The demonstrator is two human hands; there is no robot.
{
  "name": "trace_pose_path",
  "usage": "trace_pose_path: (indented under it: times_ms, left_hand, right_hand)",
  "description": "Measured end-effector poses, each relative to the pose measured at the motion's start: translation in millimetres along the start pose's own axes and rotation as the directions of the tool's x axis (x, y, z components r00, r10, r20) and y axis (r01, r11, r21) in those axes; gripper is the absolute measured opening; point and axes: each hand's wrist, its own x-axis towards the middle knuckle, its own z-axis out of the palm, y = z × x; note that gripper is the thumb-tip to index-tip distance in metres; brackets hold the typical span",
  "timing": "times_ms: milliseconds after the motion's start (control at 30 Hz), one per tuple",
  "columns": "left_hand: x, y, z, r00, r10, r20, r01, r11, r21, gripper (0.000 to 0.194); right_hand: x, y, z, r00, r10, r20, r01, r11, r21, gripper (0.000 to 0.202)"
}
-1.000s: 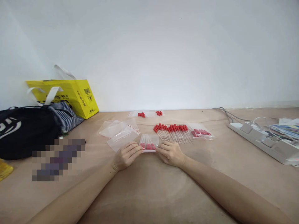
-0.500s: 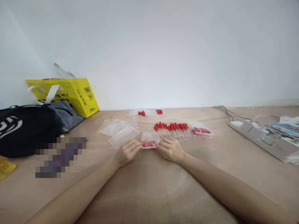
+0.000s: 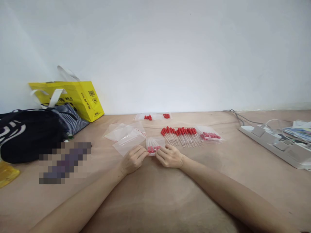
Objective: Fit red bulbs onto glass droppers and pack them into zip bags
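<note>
Between my hands lies a small clear zip bag with several red-bulbed droppers inside, its near edge toward me. My left hand pinches the left corner of that edge. The fingers of my right hand are closed on the same edge, right of the middle. Beyond my right hand, loose droppers with red bulbs and clear stems lie side by side. A filled bag of droppers rests to their right. Left of the bag I hold, flat clear zip bags overlap one another.
Near the wall lie more bagged red-bulbed droppers. At the left stand a yellow shopping bag, a striped pouch and a black bag. A white power strip with plugs and cables sits at the right.
My right hand has moved left along the near edge of the bag, closer to my left hand. My left hand stays at its corner. The view has shifted slightly.
</note>
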Motion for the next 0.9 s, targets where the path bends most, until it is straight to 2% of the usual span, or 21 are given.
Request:
trace_pose_path:
  times_ms: [233,367,467,533,600,733,833,900]
  left_hand:
    - [1,2,-4.7,0.999,-0.044,0.006,0.044,0.998,-0.033,0.024]
    - [-1,-1,-3.1,0.997,-0.067,0.035,0.068,0.997,-0.028,0.024]
    - [-2,-2,0.9,0.985,-0.139,0.105,0.140,0.990,-0.001,0.023]
    - [0,-1,5.0,0.962,-0.219,0.162,0.219,0.976,0.017,0.019]
    - [1,1,10.5,0.936,-0.267,0.228,0.272,0.962,0.012,0.022]
    - [5,-7,23.9,0.909,-0.230,0.347,0.242,0.970,0.009,0.031]
    - [10,-18,31.0,0.894,-0.223,0.389,0.220,0.974,0.053,0.033]
    - [12,-22,31.8,0.878,-0.259,0.402,0.243,0.966,0.091,0.032]
  right_hand:
    - [-23,16,-10,0.998,0.027,0.050,-0.030,0.998,0.062,0.023]
    - [-43,22,-19,0.981,0.156,0.113,-0.163,0.985,0.053,0.021]
    - [-62,26,-35,0.945,0.275,0.179,-0.283,0.959,0.023,0.020]
    - [-73,28,-47,0.924,0.326,0.197,-0.337,0.941,0.024,0.019]
    - [-80,29,-58,0.902,0.360,0.240,-0.380,0.924,0.040,0.020]
    - [-82,30,-67,0.858,0.375,0.350,-0.429,0.899,0.090,0.026]
    - [-79,29,-65,0.851,0.352,0.390,-0.429,0.894,0.128,0.027]
    - [-77,29,-63,0.848,0.339,0.407,-0.426,0.893,0.144,0.027]
